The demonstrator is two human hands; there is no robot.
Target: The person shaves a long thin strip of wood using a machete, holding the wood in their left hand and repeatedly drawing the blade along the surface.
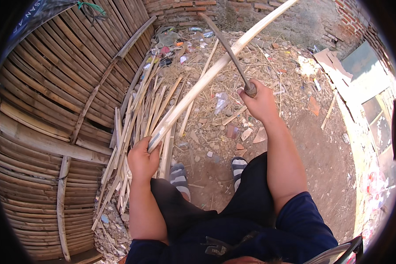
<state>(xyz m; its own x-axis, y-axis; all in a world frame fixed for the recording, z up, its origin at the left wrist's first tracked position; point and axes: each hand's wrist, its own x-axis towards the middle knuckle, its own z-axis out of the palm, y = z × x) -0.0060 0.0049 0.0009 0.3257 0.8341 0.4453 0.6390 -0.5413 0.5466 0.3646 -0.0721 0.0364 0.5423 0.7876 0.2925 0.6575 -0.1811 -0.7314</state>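
Note:
My left hand (141, 159) is closed round the near end of a long, pale wooden pole (203, 81). The pole slants up and away to the right, past the top of the view. In my right hand (260, 100) is the handle of a machete (229, 49) with a long, dark blade. The blade points up and to the left and crosses the pole well beyond my left hand. Whether the blade touches the pole or only passes over it, I cannot tell.
A slatted bamboo wall (44, 79) stands close on my left, with a heap of split wood strips (130, 127) along its foot. Brick walling (259, 15) closes the far side. Litter, straw and broken tile (260, 135) cover the ground. Flat boards (334, 66) lean at the right.

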